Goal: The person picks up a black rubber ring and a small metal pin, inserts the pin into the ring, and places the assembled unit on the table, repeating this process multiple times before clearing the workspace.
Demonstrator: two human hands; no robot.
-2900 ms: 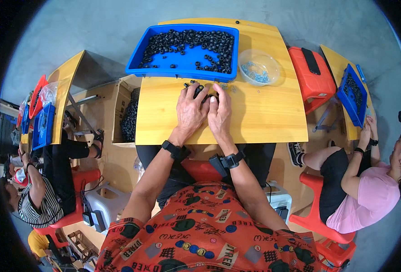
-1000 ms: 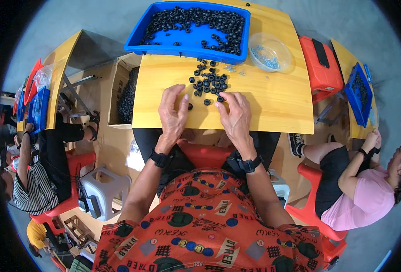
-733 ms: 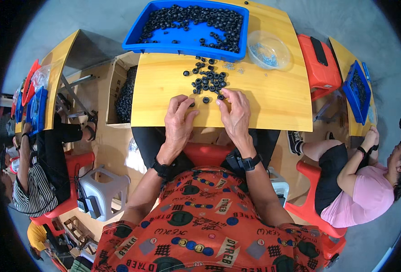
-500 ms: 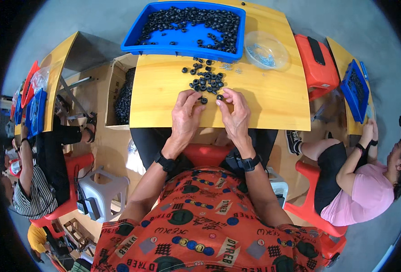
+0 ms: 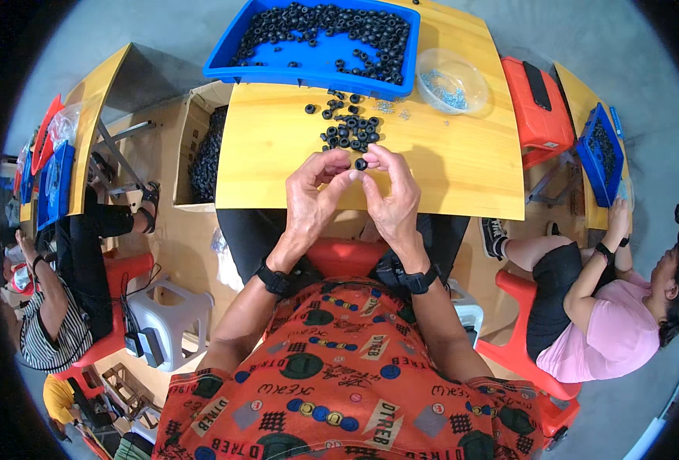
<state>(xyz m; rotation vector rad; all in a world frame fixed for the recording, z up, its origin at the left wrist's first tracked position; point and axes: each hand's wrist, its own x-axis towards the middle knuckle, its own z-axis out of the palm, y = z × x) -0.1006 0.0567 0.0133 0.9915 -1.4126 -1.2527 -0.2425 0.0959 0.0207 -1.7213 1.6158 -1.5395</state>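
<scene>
My right hand [image 5: 393, 192] pinches a small black ring-shaped part [image 5: 361, 164] between thumb and fingertips, just above the table's near edge. Close beside it, my left hand [image 5: 311, 192] has its fingers curled in, with the thumb tip almost meeting the right thumb. Whatever the left fingers hold is hidden behind them. Beyond both hands lies a loose pile of small black round parts [image 5: 351, 132] on the yellow table [image 5: 278, 169]. A few tiny silvery metal pieces [image 5: 385, 106] lie to the pile's right.
A blue tray [image 5: 309, 77] of black parts stands at the back. Right of it is a clear bowl [image 5: 477, 90] with small metal pieces [image 5: 443, 92]. A red case [image 5: 535, 115] stands beyond the table's right side, a cardboard box [image 5: 194, 146] to the left. People sit at both sides.
My hands have come together from either side. The black ring in my right hand has moved left and up, and the one by my left fingertips no longer shows on the table.
</scene>
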